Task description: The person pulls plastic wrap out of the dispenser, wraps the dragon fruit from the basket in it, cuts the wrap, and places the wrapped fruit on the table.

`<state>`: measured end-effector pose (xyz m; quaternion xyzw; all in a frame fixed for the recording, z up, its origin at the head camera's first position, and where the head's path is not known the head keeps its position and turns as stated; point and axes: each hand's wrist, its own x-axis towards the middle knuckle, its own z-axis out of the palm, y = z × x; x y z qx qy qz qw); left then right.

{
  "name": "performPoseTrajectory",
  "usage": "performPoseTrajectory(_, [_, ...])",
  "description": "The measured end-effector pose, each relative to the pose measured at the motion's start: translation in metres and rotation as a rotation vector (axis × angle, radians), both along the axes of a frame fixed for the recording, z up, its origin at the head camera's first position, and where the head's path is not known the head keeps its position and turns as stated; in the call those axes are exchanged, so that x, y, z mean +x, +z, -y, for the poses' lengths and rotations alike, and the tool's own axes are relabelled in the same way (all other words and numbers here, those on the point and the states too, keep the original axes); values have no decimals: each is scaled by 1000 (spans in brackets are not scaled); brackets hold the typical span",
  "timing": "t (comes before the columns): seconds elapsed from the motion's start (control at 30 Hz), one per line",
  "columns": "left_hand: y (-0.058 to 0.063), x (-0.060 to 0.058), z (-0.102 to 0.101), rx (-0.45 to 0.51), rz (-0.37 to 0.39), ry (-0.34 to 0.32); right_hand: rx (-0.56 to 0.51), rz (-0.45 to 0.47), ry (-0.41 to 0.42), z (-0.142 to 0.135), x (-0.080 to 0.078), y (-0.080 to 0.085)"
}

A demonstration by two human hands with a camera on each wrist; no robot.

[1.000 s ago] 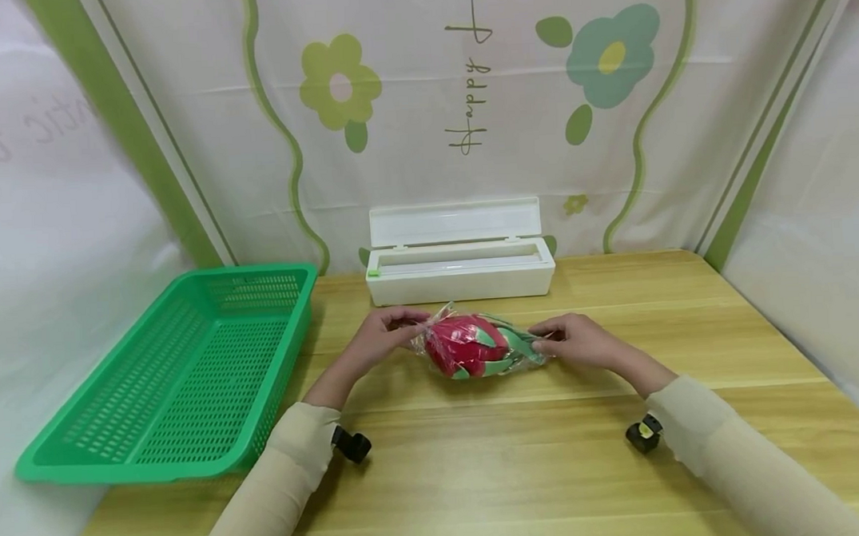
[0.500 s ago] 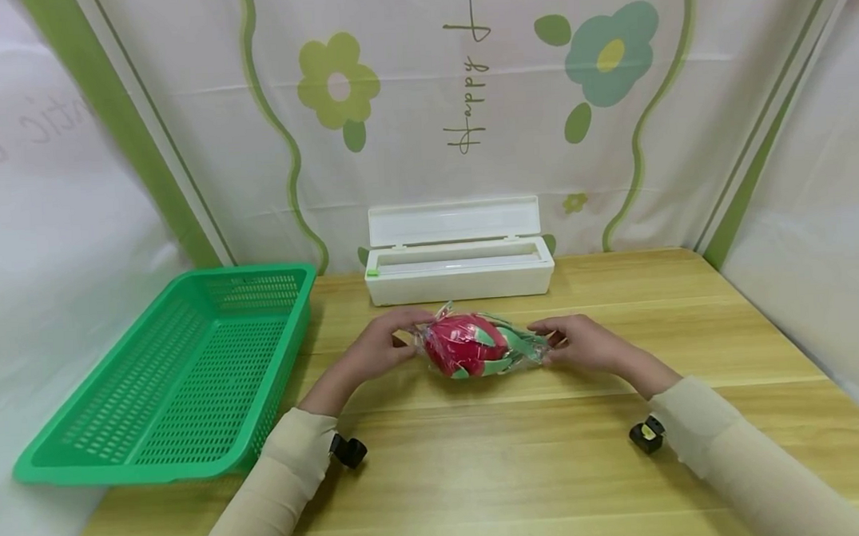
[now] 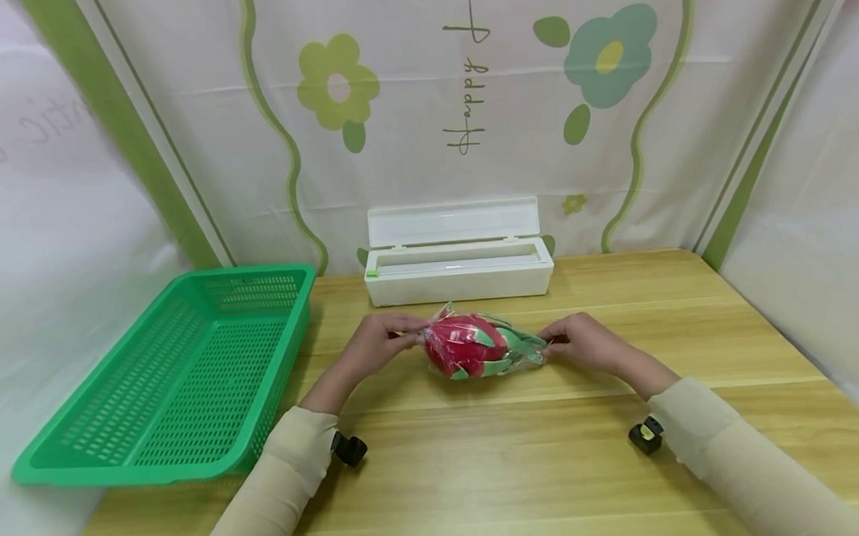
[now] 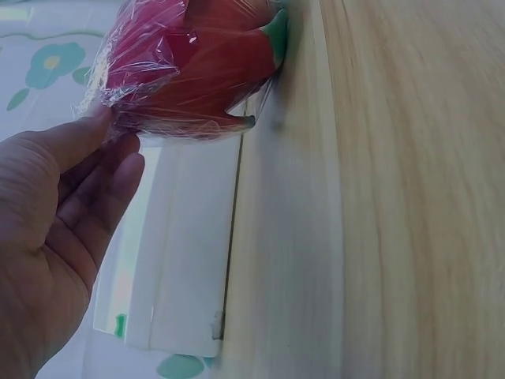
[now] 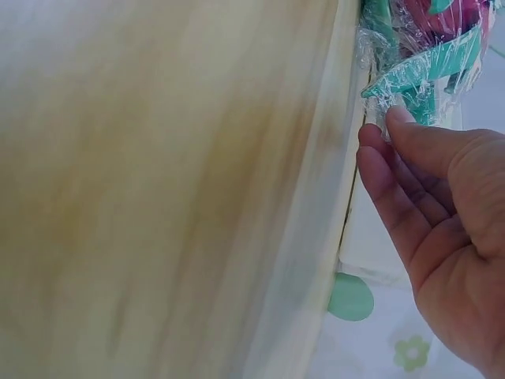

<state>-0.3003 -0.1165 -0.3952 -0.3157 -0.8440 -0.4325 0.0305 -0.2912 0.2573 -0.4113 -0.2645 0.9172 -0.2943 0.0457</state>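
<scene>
A red dragon fruit point(image 3: 469, 345) with green scales lies on its side on the table, wrapped in clear cling film point(image 4: 146, 71). At its left end my left hand point(image 3: 381, 346) pinches gathered film between thumb and fingers. My right hand point(image 3: 580, 343) pinches the film's other end, close to the green leaf tips point(image 5: 422, 75). Behind the fruit stands a white cling film dispenser box point(image 3: 461, 284) with its lid point(image 3: 454, 222) raised. Part of a roll shows inside the box.
To the left sits a green perforated plastic basket point(image 3: 304, 317), longer than it is wide. The wooden table point(image 3: 496, 473) runs back to a white curtain point(image 3: 422, 100) printed with flowers; more curtain hangs on both sides.
My left thumb and fingers have come together on the film at the fruit's left end. My right hand has shifted slightly right, still at the film. The fruit stays in place.
</scene>
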Motion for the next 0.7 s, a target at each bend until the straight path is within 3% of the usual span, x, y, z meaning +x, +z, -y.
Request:
performPoseTrajectory(0.17, [-1, -1, 0, 32, 32, 24, 11, -5, 12, 1, -2, -1])
performPoseTrajectory(0.43, [1, -1, -4, 129, 206, 130, 12, -7, 6, 4, -3, -3])
performPoseTrajectory(0.7, [1, -1, -9, 206, 302, 221, 25, 1, -12, 5, -4, -3])
